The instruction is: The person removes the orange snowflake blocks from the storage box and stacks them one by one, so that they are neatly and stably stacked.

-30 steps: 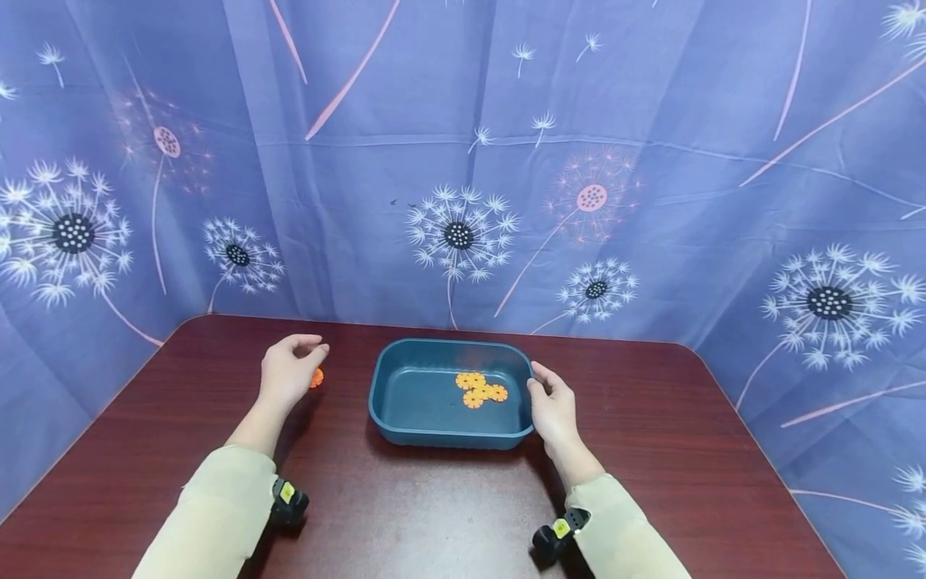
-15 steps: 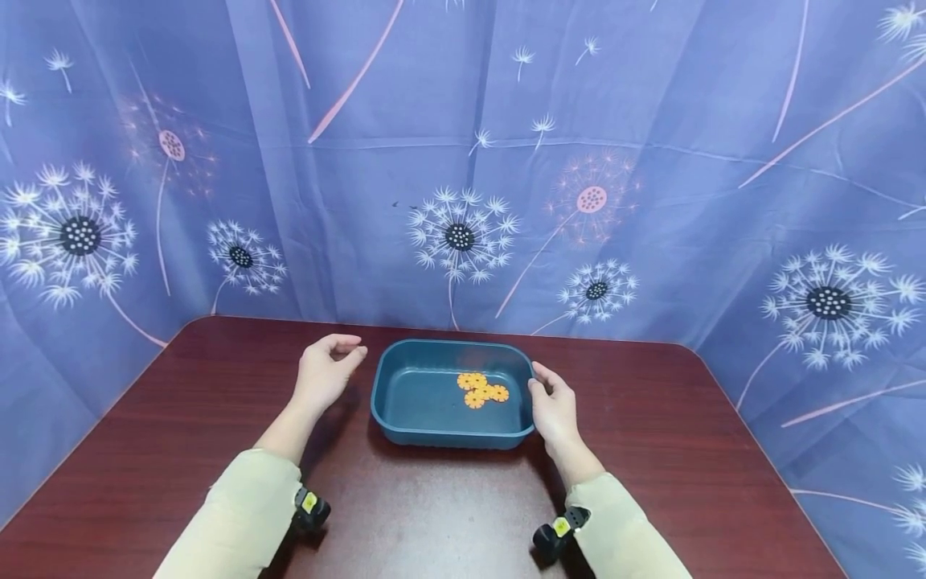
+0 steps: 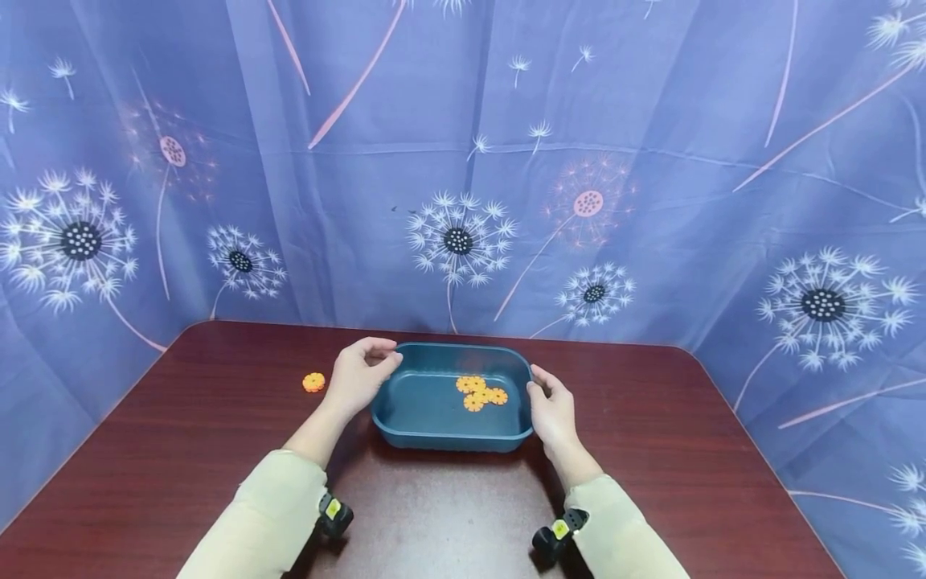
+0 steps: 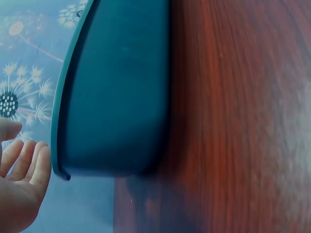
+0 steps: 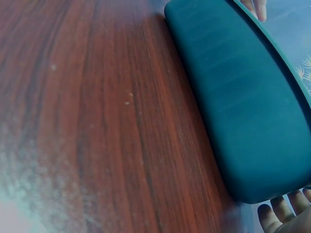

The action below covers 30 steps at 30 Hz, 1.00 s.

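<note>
On the table (image 3: 448, 515) I see a blue tub (image 3: 452, 441), its right end gripped by the right hand (image 3: 555, 412). The left hand (image 3: 354, 382) bends its fingers at the left rim; I can't tell if they pinch anything. Yellow flower discs (image 3: 481, 396) lie inside, an orange clump (image 3: 313, 383) outside, left.

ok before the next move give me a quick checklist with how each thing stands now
1. Blue, rectangular, plastic-looking tray resting on the brown wood-grain table: ok.
2. Orange, flower-shaped flat discs lying inside the tray: ok.
3. Left hand free of discs: ok, none visible in it.
4. Left hand touching the tray: cannot tell, its fingers are at the left rim.
5. Right hand at the opposite end: ok; firmness of grip: cannot tell.
6. Table free of loose orange pieces: not ok, left of the tray.
</note>
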{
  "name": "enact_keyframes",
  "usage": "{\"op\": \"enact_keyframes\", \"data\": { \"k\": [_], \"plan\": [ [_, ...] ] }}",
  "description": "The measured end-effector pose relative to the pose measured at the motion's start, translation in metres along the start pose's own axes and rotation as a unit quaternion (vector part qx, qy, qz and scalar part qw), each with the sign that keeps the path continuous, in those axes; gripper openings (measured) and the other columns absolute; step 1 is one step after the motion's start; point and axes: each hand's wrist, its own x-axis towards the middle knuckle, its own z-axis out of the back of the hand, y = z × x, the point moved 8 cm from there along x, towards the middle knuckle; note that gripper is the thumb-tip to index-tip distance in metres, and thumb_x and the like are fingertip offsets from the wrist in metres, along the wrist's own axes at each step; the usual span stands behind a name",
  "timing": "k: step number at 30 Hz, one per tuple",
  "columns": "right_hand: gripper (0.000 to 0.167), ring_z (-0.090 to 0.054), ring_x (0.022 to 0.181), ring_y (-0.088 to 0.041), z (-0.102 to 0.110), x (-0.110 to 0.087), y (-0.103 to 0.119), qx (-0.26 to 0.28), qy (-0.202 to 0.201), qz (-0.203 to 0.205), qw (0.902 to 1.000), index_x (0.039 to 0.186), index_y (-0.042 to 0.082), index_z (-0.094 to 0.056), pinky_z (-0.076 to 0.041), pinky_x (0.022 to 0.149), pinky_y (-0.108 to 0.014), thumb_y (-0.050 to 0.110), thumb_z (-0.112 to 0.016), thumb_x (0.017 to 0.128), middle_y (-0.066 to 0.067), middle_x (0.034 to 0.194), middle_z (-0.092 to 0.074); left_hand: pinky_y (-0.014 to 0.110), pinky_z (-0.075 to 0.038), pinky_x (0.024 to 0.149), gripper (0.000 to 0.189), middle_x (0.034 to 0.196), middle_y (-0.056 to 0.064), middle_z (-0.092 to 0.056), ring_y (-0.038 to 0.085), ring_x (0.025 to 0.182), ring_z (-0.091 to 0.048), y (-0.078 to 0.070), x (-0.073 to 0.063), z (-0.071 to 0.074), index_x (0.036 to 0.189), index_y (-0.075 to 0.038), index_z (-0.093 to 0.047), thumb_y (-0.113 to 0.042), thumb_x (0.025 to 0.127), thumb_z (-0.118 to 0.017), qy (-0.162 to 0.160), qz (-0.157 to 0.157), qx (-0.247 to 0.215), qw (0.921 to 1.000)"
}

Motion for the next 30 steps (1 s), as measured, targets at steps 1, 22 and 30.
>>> {"op": "enact_keyframes", "data": {
  "k": [1,22,30],
  "plan": [
    [0.041,-0.048,0.121,-0.028,0.0,0.0,0.0,0.0,0.0,0.0,1.0,0.139,0.009,-0.045,-0.043,0.1,-0.044,0.014,-0.043,0.098,-0.015,0.138,-0.048,0.022,-0.051,0.065,0.031,0.097,0.015,-0.068,0.015,0.076,-0.063,-0.001,0.0,-0.003,0.112,-0.001,-0.065,-0.016,0.086,-0.069,0.0,-0.004,0.002,1.0],
    [0.041,-0.045,0.125,-0.028,0.0,-0.001,0.0,-0.006,0.005,-0.001,1.0,0.139,0.007,-0.044,-0.041,0.102,-0.045,0.013,-0.042,0.098,-0.015,0.139,-0.047,0.033,-0.053,0.076,0.033,0.096,0.006,-0.068,0.019,0.087,-0.062,-0.009,0.004,-0.064,0.114,-0.005,-0.064,-0.02,0.085,-0.07,0.071,-0.022,0.044,0.9963],
    [0.042,-0.046,0.123,-0.028,0.0,0.0,0.002,-0.008,-0.001,0.005,1.0,0.139,0.009,-0.045,-0.042,0.102,-0.044,0.015,-0.043,0.098,-0.015,0.138,-0.048,0.037,-0.053,0.083,0.034,0.105,0.006,-0.068,0.019,0.094,-0.061,-0.007,0.008,-0.086,0.116,-0.007,-0.064,-0.023,0.086,-0.069,0.103,-0.02,0.063,0.9924]
  ]
}}
